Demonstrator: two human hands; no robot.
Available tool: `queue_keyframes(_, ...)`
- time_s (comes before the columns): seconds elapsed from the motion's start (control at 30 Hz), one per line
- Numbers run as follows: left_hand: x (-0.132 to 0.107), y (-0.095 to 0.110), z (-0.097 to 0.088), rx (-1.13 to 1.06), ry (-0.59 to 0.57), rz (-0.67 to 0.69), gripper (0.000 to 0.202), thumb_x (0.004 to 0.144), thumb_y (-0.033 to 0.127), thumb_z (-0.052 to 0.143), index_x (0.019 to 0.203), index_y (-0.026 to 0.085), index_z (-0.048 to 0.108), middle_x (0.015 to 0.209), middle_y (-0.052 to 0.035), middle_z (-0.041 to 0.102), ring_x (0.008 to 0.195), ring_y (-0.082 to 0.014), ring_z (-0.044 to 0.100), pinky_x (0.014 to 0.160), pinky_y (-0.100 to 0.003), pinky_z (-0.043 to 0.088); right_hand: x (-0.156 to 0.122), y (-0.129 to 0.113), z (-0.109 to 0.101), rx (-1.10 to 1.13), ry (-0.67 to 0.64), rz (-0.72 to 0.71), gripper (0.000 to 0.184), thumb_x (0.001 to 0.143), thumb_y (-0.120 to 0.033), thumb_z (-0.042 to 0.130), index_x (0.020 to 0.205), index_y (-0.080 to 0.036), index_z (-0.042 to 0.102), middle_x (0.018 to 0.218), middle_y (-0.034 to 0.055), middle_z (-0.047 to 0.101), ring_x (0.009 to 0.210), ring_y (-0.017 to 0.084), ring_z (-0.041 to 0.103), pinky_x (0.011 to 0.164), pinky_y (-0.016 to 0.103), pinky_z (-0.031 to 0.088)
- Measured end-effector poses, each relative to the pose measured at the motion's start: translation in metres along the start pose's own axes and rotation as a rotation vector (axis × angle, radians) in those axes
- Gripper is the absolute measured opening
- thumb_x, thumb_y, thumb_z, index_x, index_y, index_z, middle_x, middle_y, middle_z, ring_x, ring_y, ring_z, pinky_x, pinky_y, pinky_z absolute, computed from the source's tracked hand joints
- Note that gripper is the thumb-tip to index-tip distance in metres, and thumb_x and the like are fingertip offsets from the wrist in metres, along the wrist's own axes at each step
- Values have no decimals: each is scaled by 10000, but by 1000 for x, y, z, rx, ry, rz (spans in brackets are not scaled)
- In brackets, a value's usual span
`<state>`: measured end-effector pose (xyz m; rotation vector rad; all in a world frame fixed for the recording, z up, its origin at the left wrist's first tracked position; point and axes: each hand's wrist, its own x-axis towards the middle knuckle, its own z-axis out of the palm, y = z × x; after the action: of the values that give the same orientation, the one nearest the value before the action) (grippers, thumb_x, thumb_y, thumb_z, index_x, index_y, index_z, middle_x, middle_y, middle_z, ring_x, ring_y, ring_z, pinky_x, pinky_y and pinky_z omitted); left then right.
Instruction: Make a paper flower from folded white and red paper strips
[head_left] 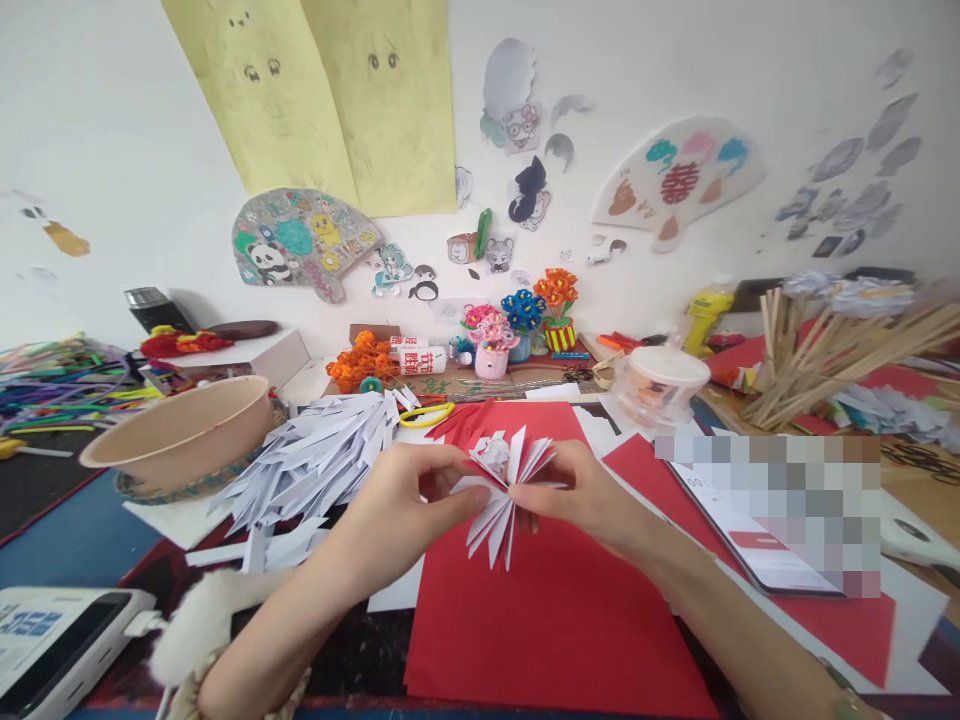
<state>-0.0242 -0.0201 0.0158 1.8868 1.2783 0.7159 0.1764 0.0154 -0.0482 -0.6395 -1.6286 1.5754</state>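
Between my two hands, above a red paper sheet (555,620), is a folded paper flower (499,530) with white pointed petals fanning out and a little red near its middle. My left hand (424,490) pinches its left side between thumb and fingers. From the right, my right hand (574,485) grips the petals near the centre, thumb in front. Some fingertips are hidden behind the paper. A large heap of folded white paper strips (322,450) lies to the left of my left hand. Red paper strips (461,425) lie just behind the flower.
A beige bowl (180,430) stands left of the strips. At right are a phone (757,530), a lidded tub (667,375) and a bundle of wooden sticks (832,340). Small pots of craft flowers (491,360) line the wall. A white device (67,640) sits front left.
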Motion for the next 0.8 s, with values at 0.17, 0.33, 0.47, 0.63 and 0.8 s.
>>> queue_keyframes(0.17, 0, 0, 2, 17, -9, 0, 214, 815, 309, 631, 665, 167, 689, 552, 50, 422, 552, -100, 337, 544, -237, 289, 0, -2, -2, -39, -2, 1, 280, 779, -317, 777, 1015, -174, 729, 972, 58, 745, 922, 210, 694, 854, 347, 552)
queue_keyframes(0.33, -1, 0, 5, 26, 2, -56, 192, 804, 317, 631, 721, 164, 714, 537, 59, 389, 537, -99, 328, 514, -236, 267, 0, 0, -1, -14, 10, 10, 234, 739, -305, 804, 911, -164, 728, 847, 31, 739, 807, 182, 690, 804, 325, 553)
queue_keyframes(0.47, 1, 0, 7, -31, 15, -82, 208, 782, 339, 652, 703, 156, 712, 536, 54, 390, 532, -95, 327, 504, -233, 257, 0, -1, 0, -16, 62, 30, 257, 730, -331, 808, 900, -159, 721, 837, 34, 736, 813, 196, 690, 760, 314, 555)
queue_keyframes(0.63, 3, -1, 8, -209, -1, -137, 263, 756, 411, 696, 742, 148, 708, 591, 10, 543, 561, -115, 431, 539, -246, 308, -1, -3, -1, 54, 69, 53, 258, 738, -359, 811, 864, -149, 731, 788, 41, 726, 716, 164, 671, 674, 280, 551)
queue_keyframes(0.8, 0, -2, 10, -413, 82, -125, 244, 748, 390, 740, 762, 154, 683, 610, 18, 557, 579, -104, 444, 557, -231, 328, 0, -3, -1, 221, 12, 101, 334, 752, -396, 807, 945, -129, 754, 820, 72, 740, 739, 166, 683, 683, 283, 556)
